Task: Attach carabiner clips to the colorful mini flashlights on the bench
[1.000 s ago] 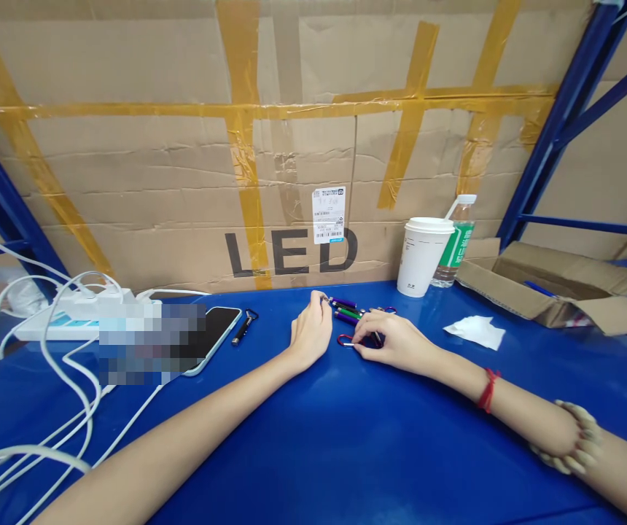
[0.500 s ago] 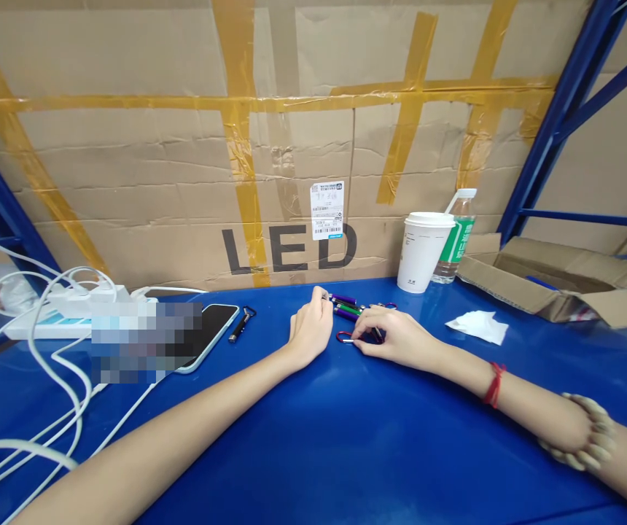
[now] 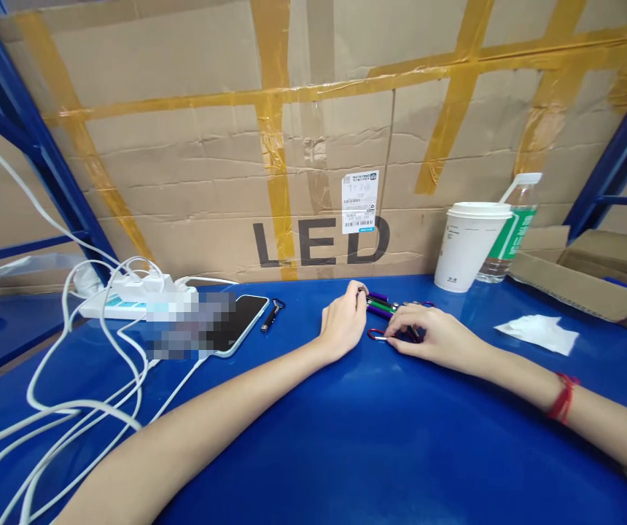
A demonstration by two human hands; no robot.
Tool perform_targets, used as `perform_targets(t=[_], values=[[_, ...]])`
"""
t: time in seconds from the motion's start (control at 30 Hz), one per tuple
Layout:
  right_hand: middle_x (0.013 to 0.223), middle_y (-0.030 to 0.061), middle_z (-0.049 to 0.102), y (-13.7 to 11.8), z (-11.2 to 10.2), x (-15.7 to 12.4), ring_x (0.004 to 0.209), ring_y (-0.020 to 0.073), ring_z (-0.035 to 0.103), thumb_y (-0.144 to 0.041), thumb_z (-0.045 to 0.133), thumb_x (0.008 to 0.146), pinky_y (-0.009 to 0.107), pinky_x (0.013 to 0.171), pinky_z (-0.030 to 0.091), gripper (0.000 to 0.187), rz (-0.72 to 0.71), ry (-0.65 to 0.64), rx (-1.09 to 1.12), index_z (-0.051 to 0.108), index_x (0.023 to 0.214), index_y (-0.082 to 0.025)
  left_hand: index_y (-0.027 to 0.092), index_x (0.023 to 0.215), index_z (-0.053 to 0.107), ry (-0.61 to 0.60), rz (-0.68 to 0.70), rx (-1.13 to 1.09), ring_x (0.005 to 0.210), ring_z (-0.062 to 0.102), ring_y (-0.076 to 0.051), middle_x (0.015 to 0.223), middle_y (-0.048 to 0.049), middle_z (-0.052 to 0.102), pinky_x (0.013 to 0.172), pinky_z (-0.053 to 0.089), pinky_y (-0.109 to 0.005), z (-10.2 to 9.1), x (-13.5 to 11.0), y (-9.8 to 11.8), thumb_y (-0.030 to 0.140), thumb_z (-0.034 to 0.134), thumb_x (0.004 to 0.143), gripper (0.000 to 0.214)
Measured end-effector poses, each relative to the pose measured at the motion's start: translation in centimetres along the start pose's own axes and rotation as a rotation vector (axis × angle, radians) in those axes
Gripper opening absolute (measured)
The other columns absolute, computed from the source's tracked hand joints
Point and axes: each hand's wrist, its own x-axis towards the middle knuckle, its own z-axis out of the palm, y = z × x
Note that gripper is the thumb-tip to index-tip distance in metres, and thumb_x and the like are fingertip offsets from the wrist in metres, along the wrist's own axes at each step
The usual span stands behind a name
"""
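My left hand [image 3: 345, 321] is closed, its curled fingertips at the near end of a slim purple keychain flashlight [image 3: 378, 297]; the grip itself is partly hidden behind the hand. Just right of it, my right hand [image 3: 428, 332] pinches a red carabiner clip [image 3: 378, 335] between thumb and fingers, low over the table. The dark red body attached to the clip shows only partly under the palm. Between the hands lie more small flashlights, including a green one [image 3: 383, 307], partly covered by my right fingers. A black keychain flashlight [image 3: 271, 317] lies apart to the left.
On the blue table [image 3: 313, 437], a phone [image 3: 242, 324], white cables [image 3: 67, 405] and a power strip [image 3: 111, 306] lie left. To the right stand a paper cup [image 3: 469, 248] and a bottle [image 3: 510, 233], with a tissue [image 3: 537, 333] and open carton [image 3: 598, 281]. Behind is a large cardboard box [image 3: 193, 182].
The camera has turned left, so the whole scene sits further right in view. Both hands stay about where they were relative to the flashlights, the right still on the red clip.
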Motion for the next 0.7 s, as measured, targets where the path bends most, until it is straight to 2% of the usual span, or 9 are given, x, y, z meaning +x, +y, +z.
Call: perform_targets(t=[0.13, 0.23, 0.33, 0.4, 0.57, 0.7], values=[[0.084, 0.0033, 0.066, 0.09, -0.02, -0.04, 0.078, 0.0183, 0.060, -0.033, 0.052, 0.078, 0.031, 0.072, 0.047, 0.018, -0.001, -0.003, -0.001, 0.067, 0.078, -0.024, 0.027, 0.100, 0.048, -0.003, 0.063, -0.056, 0.083, 0.058, -0.014, 0.084, 0.0027, 0.062, 0.076, 0.042, -0.026, 0.05, 0.17, -0.03, 0.031, 0.026, 0.091, 0.024], [0.082, 0.0030, 0.066, 0.09, 0.12, -0.13, 0.076, 0.0178, 0.059, -0.034, 0.052, 0.078, 0.030, 0.069, 0.047, 0.018, 0.002, 0.019, -0.022, 0.067, 0.078, -0.025, 0.024, 0.101, 0.051, -0.055, 0.161, -0.106, 0.086, 0.057, -0.014, 0.085, 0.0015, 0.062, 0.080, 0.043, -0.025, 0.06, 0.18, 0.07, 0.032, 0.029, 0.091, 0.025], [0.078, 0.0017, 0.064, -0.11, 0.28, -0.24, 0.068, 0.0155, 0.058, -0.035, 0.054, 0.075, 0.027, 0.063, 0.046, 0.016, 0.043, 0.082, -0.052, 0.066, 0.077, -0.024, 0.023, 0.099, 0.054, -0.149, 0.295, -0.084, 0.095, 0.055, -0.014, 0.098, 0.0001, 0.062, 0.086, 0.041, -0.024, 0.05, -0.04, 0.34, 0.029, 0.031, 0.090, 0.025], [0.074, 0.0007, 0.063, -0.28, 0.28, -0.27, 0.064, 0.0138, 0.057, -0.033, 0.054, 0.074, 0.025, 0.059, 0.045, 0.013, 0.080, 0.132, -0.049, 0.063, 0.073, -0.023, 0.023, 0.098, 0.054, -0.165, 0.361, -0.048, 0.099, 0.054, -0.014, 0.105, -0.0008, 0.061, 0.089, 0.040, -0.025, 0.07, -0.23, 0.53, 0.027, 0.031, 0.090, 0.025], [0.066, 0.0001, 0.062, -0.30, -0.04, -0.25, 0.056, 0.0114, 0.055, -0.031, 0.054, 0.074, 0.023, 0.053, 0.043, 0.012, 0.147, 0.315, 0.032, 0.056, 0.071, -0.020, 0.021, 0.097, 0.050, -0.130, 0.384, 0.039, 0.095, 0.055, -0.016, 0.100, -0.0040, 0.061, 0.088, 0.041, -0.029, 0.26, -0.42, 0.72, 0.029, 0.032, 0.090, 0.021], [0.069, 0.0022, 0.063, -0.26, -0.17, -0.32, 0.055, 0.0112, 0.054, -0.040, 0.054, 0.077, 0.022, 0.050, 0.043, 0.023, 0.105, 0.406, 0.088, 0.060, 0.079, -0.018, 0.021, 0.098, 0.044, -0.165, 0.371, 0.017, 0.093, 0.057, -0.016, 0.097, -0.0038, 0.061, 0.087, 0.042, -0.031, 0.45, -0.30, 0.54, 0.027, 0.036, 0.088, 0.014]])
